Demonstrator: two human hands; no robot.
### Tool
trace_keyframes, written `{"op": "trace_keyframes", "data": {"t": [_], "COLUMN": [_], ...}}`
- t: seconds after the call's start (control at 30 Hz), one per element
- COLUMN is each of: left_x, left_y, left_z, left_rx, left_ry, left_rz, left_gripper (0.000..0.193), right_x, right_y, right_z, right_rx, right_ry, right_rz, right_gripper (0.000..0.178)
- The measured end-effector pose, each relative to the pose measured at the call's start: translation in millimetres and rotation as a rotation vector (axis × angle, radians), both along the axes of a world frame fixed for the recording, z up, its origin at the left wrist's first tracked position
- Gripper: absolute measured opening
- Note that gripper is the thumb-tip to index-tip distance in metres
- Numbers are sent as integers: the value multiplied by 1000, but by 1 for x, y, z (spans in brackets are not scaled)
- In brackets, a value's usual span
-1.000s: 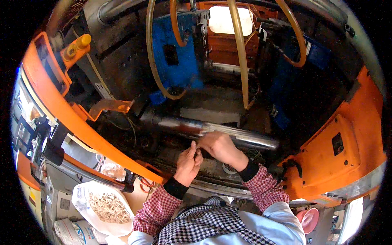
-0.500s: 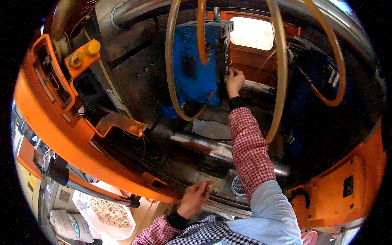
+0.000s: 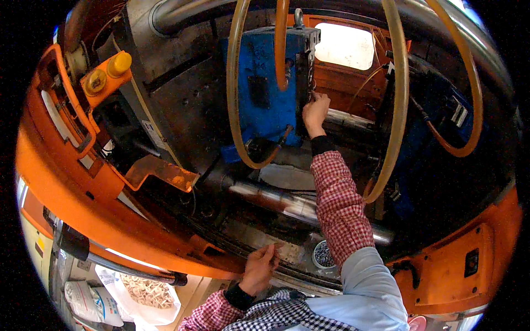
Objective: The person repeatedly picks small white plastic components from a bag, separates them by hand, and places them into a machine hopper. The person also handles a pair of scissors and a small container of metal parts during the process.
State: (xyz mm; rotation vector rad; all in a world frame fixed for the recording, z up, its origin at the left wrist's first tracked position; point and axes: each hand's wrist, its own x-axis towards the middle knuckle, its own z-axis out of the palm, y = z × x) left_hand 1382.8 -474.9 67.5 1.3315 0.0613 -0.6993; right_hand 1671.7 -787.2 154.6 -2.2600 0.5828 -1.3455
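My right hand (image 3: 316, 115) reaches far into the machine, at the dark inner face of a blue mould block (image 3: 265, 88). Its fingers are pinched together against that face, and whatever they hold is too small to make out. Near me, beside the machine's lower front edge, my left hand (image 3: 258, 271) is held low with thumb and fingers pressed together; I cannot make out what is between them. A small round tub (image 3: 323, 255) of tiny dark metallic pieces stands in the machine, between my left hand and my right forearm.
Translucent hoses (image 3: 398, 110) hang in loops around the block and my right arm. Shiny steel bars (image 3: 276, 199) cross below. An orange guard frame (image 3: 99, 220) curves along the left. Beyond it lies an open white bag (image 3: 149, 295) of beige parts. A second blue block (image 3: 441, 116) stands right.
The view has shifted slightly, moving the hoses rightward in the picture. My right hand stays at the block's face, its fingers slightly repositioned; my left hand stays low with its fingers together.
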Motion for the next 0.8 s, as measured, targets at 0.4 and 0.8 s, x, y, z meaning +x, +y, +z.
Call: {"op": "trace_keyframes", "data": {"t": [0.4, 0.8], "left_x": [17, 28], "left_y": [-13, -26], "left_z": [14, 7], "left_rx": [-335, -512], "left_ry": [38, 57], "left_rz": [188, -5], "left_gripper": [22, 28], "right_x": [-149, -292], "right_y": [68, 127], "right_z": [0, -27], "right_rx": [189, -251], "right_ry": [-162, 348], "right_rz": [700, 1016], "right_gripper": [14, 15]}}
